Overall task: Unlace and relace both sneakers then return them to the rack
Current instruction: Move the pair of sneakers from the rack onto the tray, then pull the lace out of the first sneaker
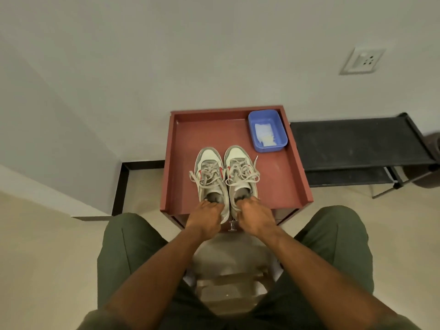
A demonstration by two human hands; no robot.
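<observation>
While our left hand (pixel 207 219) grips the left sneaker (pixel 209 178) heel and our right hand (pixel 256 216) the right sneaker (pixel 241 175), mid-frame on the red bench (pixel 281 184), loose laces (pixel 247 173) could snag when lifted.

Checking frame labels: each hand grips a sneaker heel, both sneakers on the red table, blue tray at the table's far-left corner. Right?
One error: the blue tray sits at the far-right corner of the red table, per the head view. The rest holds: left hand grips the left sneaker heel, right hand the right sneaker heel.
</observation>
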